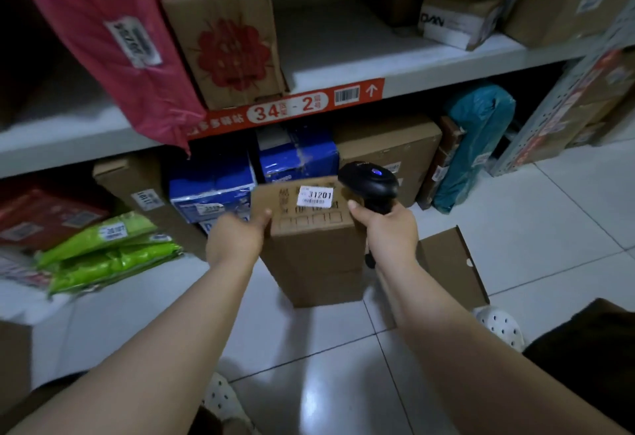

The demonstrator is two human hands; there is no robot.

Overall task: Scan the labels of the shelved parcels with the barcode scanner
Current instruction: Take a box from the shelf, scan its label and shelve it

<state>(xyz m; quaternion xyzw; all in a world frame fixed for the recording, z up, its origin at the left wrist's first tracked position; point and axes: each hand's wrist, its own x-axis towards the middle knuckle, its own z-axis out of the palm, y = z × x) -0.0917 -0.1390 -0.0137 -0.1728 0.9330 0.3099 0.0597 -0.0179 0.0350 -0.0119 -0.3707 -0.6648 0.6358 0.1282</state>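
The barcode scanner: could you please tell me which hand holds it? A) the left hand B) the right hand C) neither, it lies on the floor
B: the right hand grips the black barcode scanner beside the box's white label, while the left hand holds the box.

Storeroom with pale shelving

A grey-white shelf (343,67) bears a red strip label (285,108); below it, glossy white floor tiles (343,366) reflect dim light.

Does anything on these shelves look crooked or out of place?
Yes. The pink bag on the upper shelf leans hard against the box with the red flower, and its lower corner hangs past the shelf's front edge.
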